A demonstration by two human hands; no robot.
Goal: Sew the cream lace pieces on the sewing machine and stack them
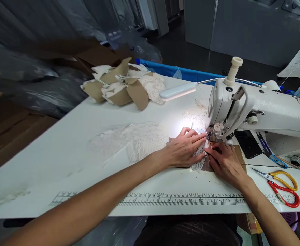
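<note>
From my remote seat, I find the tightest spot at the needle end of the sewing machine (280,111), where the left hand (185,148) and right hand (225,160) fill the gap. Left of the machine, the lamp (176,92) overhangs the worktop (70,150), barring a descent; farther left and back stands a heap of fabric pieces (138,94). Well left of the machine, low lace (146,138) leaves me room to pass above it. Under the machine's arm, a phone (248,144) and blue snips (277,160) narrow the opening; scissors (270,177) obstruct the strip in front.

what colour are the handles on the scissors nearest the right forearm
Upper handle yellow-orange, lower handle red; best seen in the head view.
</note>
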